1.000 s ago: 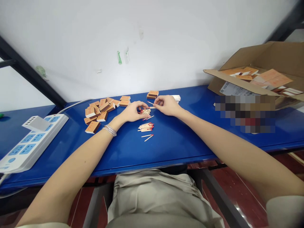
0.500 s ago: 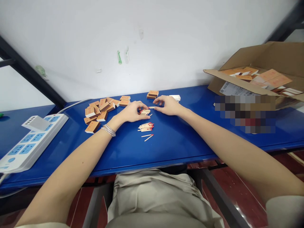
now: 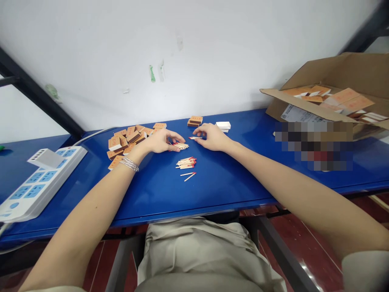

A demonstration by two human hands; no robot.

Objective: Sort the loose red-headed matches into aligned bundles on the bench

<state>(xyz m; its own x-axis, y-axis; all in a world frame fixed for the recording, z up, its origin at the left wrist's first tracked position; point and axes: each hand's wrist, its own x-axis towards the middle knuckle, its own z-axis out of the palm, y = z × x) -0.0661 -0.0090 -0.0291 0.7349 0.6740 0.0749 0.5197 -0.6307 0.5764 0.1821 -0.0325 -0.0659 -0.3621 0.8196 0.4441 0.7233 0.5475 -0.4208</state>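
Note:
My left hand (image 3: 161, 142) rests on the blue table with its fingertips curled over a small bunch of red-tipped matches (image 3: 182, 146), and the bunch moves with it. My right hand (image 3: 212, 137) pinches a single red-tipped match (image 3: 194, 138) between its fingertips. Below them lies a loose bundle of matches (image 3: 186, 162), and two separate matches (image 3: 188, 175) sit nearer me. A heap of orange-labelled matchboxes (image 3: 126, 140) lies left of my left wrist. Two stacked matchboxes (image 3: 196, 120) and white inner trays (image 3: 223, 125) stand beyond my hands.
A white power strip (image 3: 36, 182) with blue sockets lies at the table's left end. An open cardboard carton (image 3: 334, 77) holding matchboxes stands at the right. A pixelated patch covers part of the table beside it. A white wall runs behind the blue table (image 3: 194, 194).
My left hand has slid left, taking the small bunch of matches with it. My right hand has moved slightly left and lower, with the match still at its fingertips.

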